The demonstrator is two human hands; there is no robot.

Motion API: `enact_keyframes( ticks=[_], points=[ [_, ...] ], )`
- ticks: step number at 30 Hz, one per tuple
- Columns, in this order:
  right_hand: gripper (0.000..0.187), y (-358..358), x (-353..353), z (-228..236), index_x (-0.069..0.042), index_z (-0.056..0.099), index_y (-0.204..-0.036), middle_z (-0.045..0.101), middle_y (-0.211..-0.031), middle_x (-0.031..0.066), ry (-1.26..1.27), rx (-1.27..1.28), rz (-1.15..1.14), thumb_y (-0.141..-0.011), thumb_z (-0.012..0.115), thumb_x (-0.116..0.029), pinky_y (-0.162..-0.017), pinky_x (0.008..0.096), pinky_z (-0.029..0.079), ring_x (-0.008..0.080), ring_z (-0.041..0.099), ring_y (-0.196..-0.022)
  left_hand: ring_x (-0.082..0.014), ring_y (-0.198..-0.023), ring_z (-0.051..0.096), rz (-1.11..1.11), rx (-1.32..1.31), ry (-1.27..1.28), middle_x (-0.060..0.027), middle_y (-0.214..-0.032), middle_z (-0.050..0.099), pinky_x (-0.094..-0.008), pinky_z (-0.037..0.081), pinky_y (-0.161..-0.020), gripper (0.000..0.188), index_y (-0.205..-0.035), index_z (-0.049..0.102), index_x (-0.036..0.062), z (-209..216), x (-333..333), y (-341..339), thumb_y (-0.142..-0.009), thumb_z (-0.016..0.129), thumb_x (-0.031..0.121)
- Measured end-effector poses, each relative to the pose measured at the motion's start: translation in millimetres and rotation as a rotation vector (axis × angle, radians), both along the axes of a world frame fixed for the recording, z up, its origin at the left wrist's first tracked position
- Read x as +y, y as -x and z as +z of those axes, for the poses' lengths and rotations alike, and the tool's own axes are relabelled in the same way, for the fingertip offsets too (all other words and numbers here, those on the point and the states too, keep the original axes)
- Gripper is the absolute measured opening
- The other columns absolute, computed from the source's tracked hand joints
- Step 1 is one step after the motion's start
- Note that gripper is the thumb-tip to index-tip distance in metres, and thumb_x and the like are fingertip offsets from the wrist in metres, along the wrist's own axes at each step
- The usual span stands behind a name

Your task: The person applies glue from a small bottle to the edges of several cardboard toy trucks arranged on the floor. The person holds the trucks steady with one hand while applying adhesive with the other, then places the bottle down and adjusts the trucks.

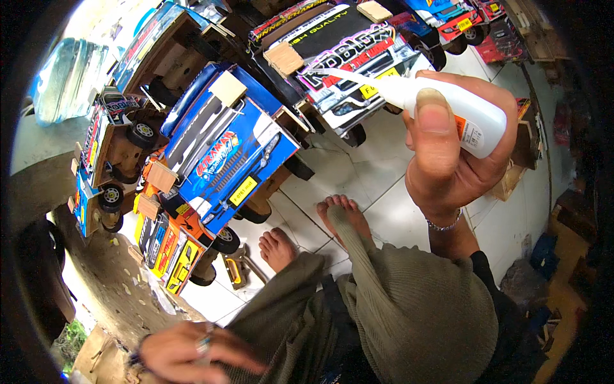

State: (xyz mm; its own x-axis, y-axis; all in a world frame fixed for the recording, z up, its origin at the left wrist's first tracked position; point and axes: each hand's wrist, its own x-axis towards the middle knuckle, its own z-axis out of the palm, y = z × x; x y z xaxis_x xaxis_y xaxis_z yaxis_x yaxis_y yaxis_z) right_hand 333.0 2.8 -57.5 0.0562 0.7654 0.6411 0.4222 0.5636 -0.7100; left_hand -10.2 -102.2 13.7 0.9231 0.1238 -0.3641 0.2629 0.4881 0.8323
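Observation:
A small white squeeze bottle with a long thin nozzle and an orange label is held in my right hand, thumb pressed against its side. The nozzle points left, in front of a black-and-white toy truck; whether it touches the truck I cannot tell. A small wooden block sits at that truck's left edge. Beside it stands a blue toy truck, tilted, with another pale wooden block on it. At the lower left, my left hand holds nothing, its ringed fingers stretched out by my leg, slightly blurred.
More toy trucks crowd the left, including a yellow-and-orange one, and others stand at the top right. A yellow-and-black handled tool lies on the white tiled floor near my bare feet. A bluish plastic-wrapped stack stands far left.

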Motion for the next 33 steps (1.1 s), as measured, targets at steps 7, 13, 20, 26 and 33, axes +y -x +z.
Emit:
enact_keyframes(
  ticks=[7,13,20,26,33],
  points=[
    [0.028,2,-1,-5,0.003,0.057,-0.107,0.066,-0.085,0.0100,0.022,0.124,-0.017,-0.090,0.066,-0.018,-0.052,0.0208,0.045,0.0074,0.056,-0.058,-0.0193,-0.111,0.064,0.517,0.395,-1.065,-0.0160,-0.119,0.067,-0.0335,0.048,-0.098,0.036,-0.125,0.064,0.0028,35,150,-70,-0.100,0.061,0.028],
    [0.028,4,-1,-5,0.001,0.060,-0.101,0.071,-0.085,0.0083,0.038,0.262,0.019,-0.085,0.076,-0.015,-0.067,0.0253,0.055,0.0106,0.065,-0.073,-0.0108,-0.096,0.065,0.527,0.503,-0.881,-0.0042,-0.101,0.072,-0.0255,0.051,-0.085,0.034,-0.112,0.069,0.0040,-4,199,-108,-0.097,0.067,0.034],
    [0.027,4,1,-6,0.004,0.057,-0.106,0.064,-0.081,0.0093,0.047,0.129,-0.006,-0.091,0.063,-0.018,-0.048,0.0217,0.042,0.0076,0.052,-0.053,-0.0092,-0.088,0.063,0.348,0.390,-0.914,-0.0017,-0.090,0.069,-0.0264,0.049,-0.083,0.032,-0.104,0.070,0.0020,-13,209,-114,-0.094,0.071,0.033],
    [0.027,5,1,-8,0.004,0.057,-0.107,0.064,-0.086,0.0098,0.056,0.085,-0.031,-0.092,0.062,-0.018,-0.049,0.0219,0.043,0.0080,0.053,-0.054,-0.0123,-0.083,0.067,0.464,0.545,-0.623,-0.0074,-0.091,0.073,-0.0217,0.054,-0.076,0.029,-0.104,0.068,-0.0003,-10,210,-117,-0.092,0.073,0.026],
    [0.028,5,0,-8,0.005,0.057,-0.107,0.066,-0.089,0.0111,0.043,0.091,-0.004,-0.093,0.062,-0.019,-0.049,0.0221,0.044,0.0086,0.055,-0.056,-0.0134,-0.087,0.069,0.505,0.470,-0.571,-0.0093,-0.094,0.074,-0.0246,0.056,-0.079,0.025,-0.103,0.067,-0.0011,-11,209,-122,-0.092,0.073,0.021]
  ],
)
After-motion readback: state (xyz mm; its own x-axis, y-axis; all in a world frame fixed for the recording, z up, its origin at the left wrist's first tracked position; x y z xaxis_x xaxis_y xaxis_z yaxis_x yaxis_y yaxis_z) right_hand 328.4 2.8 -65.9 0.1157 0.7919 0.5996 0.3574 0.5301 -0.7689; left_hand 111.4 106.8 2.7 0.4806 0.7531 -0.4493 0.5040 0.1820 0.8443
